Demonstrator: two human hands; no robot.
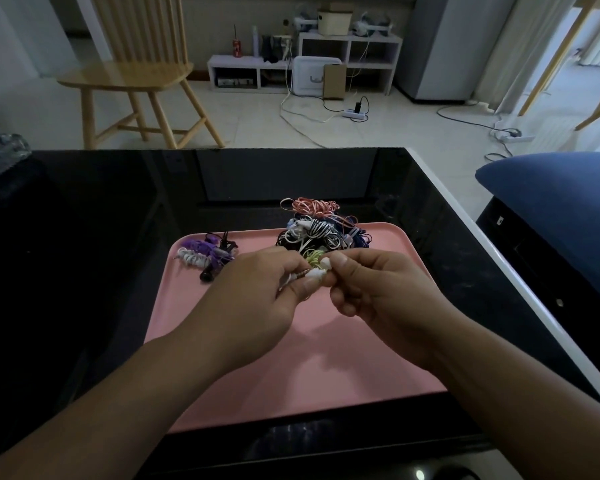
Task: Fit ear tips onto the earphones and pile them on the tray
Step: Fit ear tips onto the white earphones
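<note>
Earphone [315, 274] between both hands, mid-tray [378, 358]

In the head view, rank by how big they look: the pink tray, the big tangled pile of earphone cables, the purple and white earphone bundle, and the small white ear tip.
1. Flat pink plastic tray
2. Big tangled pile of earphone cables
3. Purple and white earphone bundle
4. Small white ear tip, pinched by the right hand

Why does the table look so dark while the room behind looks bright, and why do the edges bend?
Head view: daylight fills the far room, the glossy black table mirrors it dimly; the wide lens bows the table's white edge; the hands, left and right, look slightly soft.
</note>
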